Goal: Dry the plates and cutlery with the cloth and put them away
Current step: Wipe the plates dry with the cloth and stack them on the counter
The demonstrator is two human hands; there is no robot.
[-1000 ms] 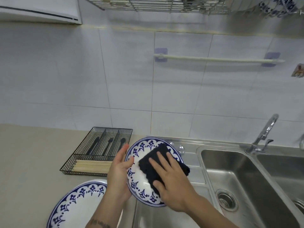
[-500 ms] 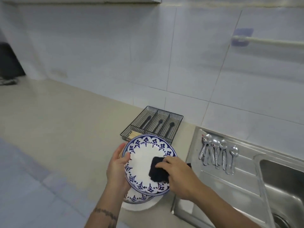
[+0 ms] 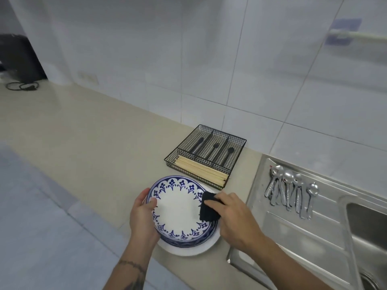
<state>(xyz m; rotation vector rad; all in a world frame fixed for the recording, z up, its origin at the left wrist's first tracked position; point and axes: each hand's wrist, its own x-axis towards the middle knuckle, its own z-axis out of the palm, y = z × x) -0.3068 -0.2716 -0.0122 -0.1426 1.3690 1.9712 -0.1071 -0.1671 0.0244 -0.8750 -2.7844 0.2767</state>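
A white plate with a blue patterned rim (image 3: 178, 208) lies on top of a stack of plates (image 3: 188, 249) on the beige counter. My left hand (image 3: 142, 218) grips its left rim, thumb over the edge. My right hand (image 3: 232, 214) holds a dark folded cloth (image 3: 207, 207) against the plate's right rim. Several silver spoons (image 3: 291, 189) lie on the steel draining board to the right.
A black wire cutlery tray (image 3: 206, 158) with black utensils and wooden chopsticks sits behind the plates against the tiled wall. The steel sink basin (image 3: 368, 231) is at the far right. A dark appliance (image 3: 18, 57) with a cord stands far left.
The plate went from being held up over the sink to lying flat on the stack on the counter. The cloth slid from the plate's middle to its right rim. My view swung left and down.
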